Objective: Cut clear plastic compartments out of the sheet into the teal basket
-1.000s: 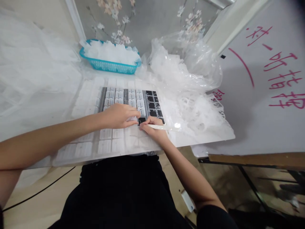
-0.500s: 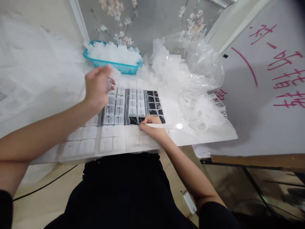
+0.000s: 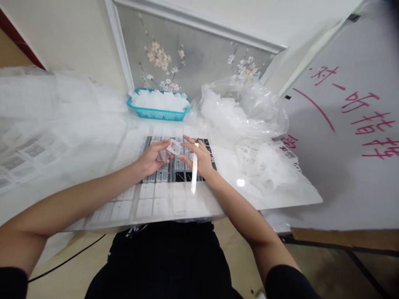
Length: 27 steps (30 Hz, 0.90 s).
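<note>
My left hand [image 3: 155, 157] is closed on a small translucent plastic piece [image 3: 174, 147] with an opening in it, held above the work board. My right hand [image 3: 199, 158] faces it from the right, its fingertips at or very near the piece. A slim white tool with a dark pointed tip [image 3: 195, 172] lies in the right hand, slanting down toward the table's front edge; its exact kind is unclear. Beneath both hands is a board of black squares [image 3: 184, 177] and rows of clear plastic pieces [image 3: 149, 190], partly hidden by the hands.
A blue basket [image 3: 162, 115] heaped with white translucent pieces stands at the back. Right of it sits a clear plastic bag [image 3: 268, 112] of white pieces, with loose plastic frames [image 3: 264, 166] in front. More translucent sheets [image 3: 62, 99] are piled left. A whiteboard [image 3: 343, 174] stands right.
My left hand has come down and right from near the basket, bringing the plastic piece. My right hand has lifted off the black squares, and its tool has swung round. The view has shifted.
</note>
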Motion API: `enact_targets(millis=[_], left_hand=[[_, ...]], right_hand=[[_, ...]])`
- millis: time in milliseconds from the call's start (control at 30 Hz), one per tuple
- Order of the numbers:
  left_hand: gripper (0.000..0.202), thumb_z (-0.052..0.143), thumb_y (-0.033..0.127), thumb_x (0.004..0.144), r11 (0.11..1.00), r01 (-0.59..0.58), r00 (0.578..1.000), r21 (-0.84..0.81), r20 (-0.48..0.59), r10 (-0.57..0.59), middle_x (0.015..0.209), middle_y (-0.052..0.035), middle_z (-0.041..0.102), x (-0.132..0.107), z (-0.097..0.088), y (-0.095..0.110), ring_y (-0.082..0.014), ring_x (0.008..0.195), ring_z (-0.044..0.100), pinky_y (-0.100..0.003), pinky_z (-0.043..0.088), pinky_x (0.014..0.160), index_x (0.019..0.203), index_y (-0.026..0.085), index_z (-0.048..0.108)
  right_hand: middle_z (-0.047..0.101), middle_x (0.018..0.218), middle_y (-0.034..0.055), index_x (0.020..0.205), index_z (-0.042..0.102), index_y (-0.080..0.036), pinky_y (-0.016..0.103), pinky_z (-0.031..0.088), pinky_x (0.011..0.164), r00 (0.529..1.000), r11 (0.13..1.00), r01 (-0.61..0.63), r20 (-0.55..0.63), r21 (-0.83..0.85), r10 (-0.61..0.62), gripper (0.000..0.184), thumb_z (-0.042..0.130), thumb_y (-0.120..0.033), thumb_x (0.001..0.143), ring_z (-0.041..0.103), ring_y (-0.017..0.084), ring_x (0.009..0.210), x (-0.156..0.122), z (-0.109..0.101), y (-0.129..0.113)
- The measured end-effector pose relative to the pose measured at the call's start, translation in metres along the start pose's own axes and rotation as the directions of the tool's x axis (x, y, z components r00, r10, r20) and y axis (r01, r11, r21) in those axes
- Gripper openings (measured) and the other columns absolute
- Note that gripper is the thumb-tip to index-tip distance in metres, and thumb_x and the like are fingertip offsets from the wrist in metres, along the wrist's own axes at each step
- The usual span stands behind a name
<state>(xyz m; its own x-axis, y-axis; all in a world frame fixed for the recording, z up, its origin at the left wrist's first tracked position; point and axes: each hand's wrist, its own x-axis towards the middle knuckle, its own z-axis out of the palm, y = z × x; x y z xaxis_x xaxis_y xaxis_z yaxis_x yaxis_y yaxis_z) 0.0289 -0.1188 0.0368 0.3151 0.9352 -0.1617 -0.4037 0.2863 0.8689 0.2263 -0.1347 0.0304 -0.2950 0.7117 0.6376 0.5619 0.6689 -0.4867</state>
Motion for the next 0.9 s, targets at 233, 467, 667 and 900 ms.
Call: enact_targets(millis=[233, 467, 667, 900], left_hand=[[0.02, 0.074, 0.031, 0.079, 0.999, -0.007, 0.996, -0.052, 0.084, 0.011, 0.071, -0.0017, 0.065, 0.0, -0.004, -0.005, -0.0129, 0.055, 0.062, -0.022, 0.047, 0.042, 0.086, 0.013, 0.067], [0.022, 0.075, 0.031, 0.078, 0.999, -0.023, 0.996, -0.031, 0.089, 0.026, 0.07, -0.003, 0.065, -0.001, -0.004, -0.009, -0.0129, 0.055, 0.061, -0.021, 0.046, 0.041, 0.088, 0.012, 0.069], [0.014, 0.071, 0.025, 0.083, 0.99, -0.004, 1.0, -0.137, 0.015, 0.006, 0.08, -0.0027, 0.068, -0.001, -0.001, -0.012, -0.012, 0.066, 0.065, -0.022, 0.054, 0.056, 0.091, 0.014, 0.069], [0.02, 0.062, 0.023, 0.089, 0.98, -0.001, 1.0, -0.201, 0.02, 0.005, 0.101, -0.0033, 0.069, 0.0, -0.001, -0.012, -0.011, 0.077, 0.065, -0.019, 0.052, 0.057, 0.107, 0.017, 0.07]], right_hand=[[0.056, 0.141, 0.0065, 0.116, 0.065, -0.025, 0.045, 0.046, 0.105, 0.97, 0.969, 0.238, 0.055, -0.068, -0.235, 0.03, 0.064, -0.039, 0.09, 0.056, 0.024, 0.124, -0.011, 0.012, 0.0], [0.061, 0.136, 0.0063, 0.104, 0.069, -0.024, 0.044, 0.046, 0.104, 0.969, 0.968, 0.245, -0.007, -0.049, -0.245, 0.016, 0.062, -0.03, 0.091, 0.057, 0.022, 0.121, -0.011, 0.017, 0.002], [0.065, 0.129, 0.0053, 0.092, 0.071, -0.025, 0.046, 0.047, 0.101, 0.981, 0.987, 0.148, -0.118, -0.065, -0.155, 0.011, 0.06, -0.026, 0.09, 0.058, 0.024, 0.117, -0.01, 0.019, -0.009], [0.061, 0.135, 0.0046, 0.094, 0.07, -0.026, 0.05, 0.043, 0.105, 0.991, 0.997, 0.067, -0.114, -0.049, -0.072, 0.013, 0.067, -0.036, 0.087, 0.055, 0.025, 0.123, -0.011, 0.034, -0.006]])
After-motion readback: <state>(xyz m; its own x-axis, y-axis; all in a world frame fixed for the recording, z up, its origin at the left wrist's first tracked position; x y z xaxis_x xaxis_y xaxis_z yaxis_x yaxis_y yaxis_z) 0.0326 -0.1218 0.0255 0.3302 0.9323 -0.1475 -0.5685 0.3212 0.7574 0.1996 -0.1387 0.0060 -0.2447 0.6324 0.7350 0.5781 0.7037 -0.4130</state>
